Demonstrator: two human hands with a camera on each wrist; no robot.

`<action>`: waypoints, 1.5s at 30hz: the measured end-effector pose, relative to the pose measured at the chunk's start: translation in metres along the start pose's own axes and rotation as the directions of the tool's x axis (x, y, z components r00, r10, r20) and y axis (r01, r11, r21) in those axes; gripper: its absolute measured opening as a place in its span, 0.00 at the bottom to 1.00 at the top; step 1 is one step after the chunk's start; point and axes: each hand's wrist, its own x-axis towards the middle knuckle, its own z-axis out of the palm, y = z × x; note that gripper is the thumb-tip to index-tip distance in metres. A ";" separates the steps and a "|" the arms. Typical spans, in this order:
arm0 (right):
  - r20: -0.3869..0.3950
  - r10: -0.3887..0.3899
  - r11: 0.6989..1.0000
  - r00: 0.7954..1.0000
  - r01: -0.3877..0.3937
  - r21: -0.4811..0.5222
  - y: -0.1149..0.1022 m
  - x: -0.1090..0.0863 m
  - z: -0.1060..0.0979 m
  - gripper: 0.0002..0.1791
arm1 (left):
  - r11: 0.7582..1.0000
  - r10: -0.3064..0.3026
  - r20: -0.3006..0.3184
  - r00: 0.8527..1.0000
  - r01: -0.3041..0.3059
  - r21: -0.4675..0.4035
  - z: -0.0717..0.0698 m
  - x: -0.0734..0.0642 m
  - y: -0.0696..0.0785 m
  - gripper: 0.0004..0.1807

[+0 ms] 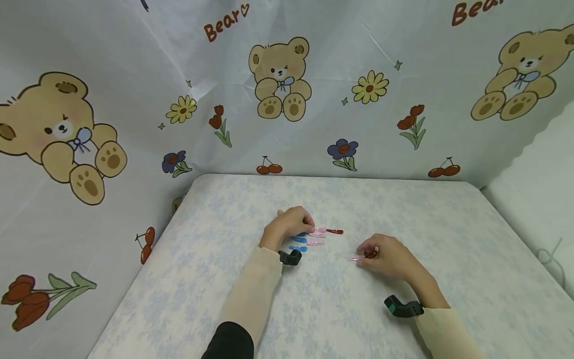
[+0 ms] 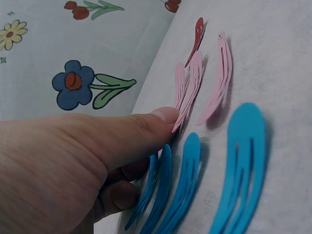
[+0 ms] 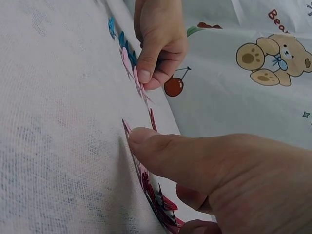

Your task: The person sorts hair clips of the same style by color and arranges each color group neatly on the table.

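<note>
Snap hair clips lie in columns on the table. My left hand (image 1: 290,223) pinches the end of a pink hair clip (image 2: 193,80) between thumb and fingers, low over the tabletop. Another pink clip (image 2: 224,73) lies beside it. Several blue clips (image 2: 247,141) sit nearer the left wrist, partly under the hand. A single red clip (image 1: 335,231) extends the row to the right. Off to the right, my right hand (image 1: 389,255) holds a small bunch of clips: a pink clip (image 1: 356,259) pokes out past the thumb, and dark red clips (image 3: 163,204) show below the palm.
A pale blue-and-white patterned cloth covers the table (image 1: 202,224). Behind it and on the left hangs a curtain (image 1: 314,139) printed with bears, flowers and cherries. A thin cord (image 1: 551,257) is at the far right, beyond the table edge.
</note>
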 end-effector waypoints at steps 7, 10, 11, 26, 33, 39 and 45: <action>-0.011 0.017 0.999 1.000 -0.018 -0.034 0.002 -0.002 0.002 0.09 | 1.000 0.007 0.003 1.000 -0.007 0.009 0.000 0.000 -0.001 0.06; -0.012 0.004 0.999 1.000 -0.005 -0.048 0.003 -0.003 0.003 0.07 | 1.000 -0.002 0.007 1.000 0.002 0.011 0.001 -0.001 -0.001 0.06; -0.015 0.001 0.999 1.000 -0.002 -0.050 0.002 -0.004 0.003 0.06 | 1.000 -0.005 0.006 1.000 0.004 0.011 0.001 -0.001 -0.001 0.06; -0.013 -0.073 0.997 0.997 0.073 -0.026 0.004 -0.006 0.010 0.04 | 1.000 -0.005 -0.003 1.000 0.005 0.011 0.002 -0.002 0.001 0.06; -0.014 -0.059 0.998 0.998 0.060 0.007 0.002 -0.005 0.011 0.05 | 1.000 0.004 -0.004 1.000 -0.004 0.017 0.002 -0.002 0.000 0.06; -0.033 -0.045 0.997 0.998 0.047 0.064 0.000 -0.005 0.011 0.06 | 1.000 0.014 -0.015 1.000 -0.014 0.011 0.003 -0.001 -0.002 0.06; -0.071 -0.069 0.993 0.995 0.075 0.089 -0.002 -0.002 0.013 0.06 | 1.000 0.016 -0.016 1.000 -0.015 0.011 0.003 0.000 -0.003 0.06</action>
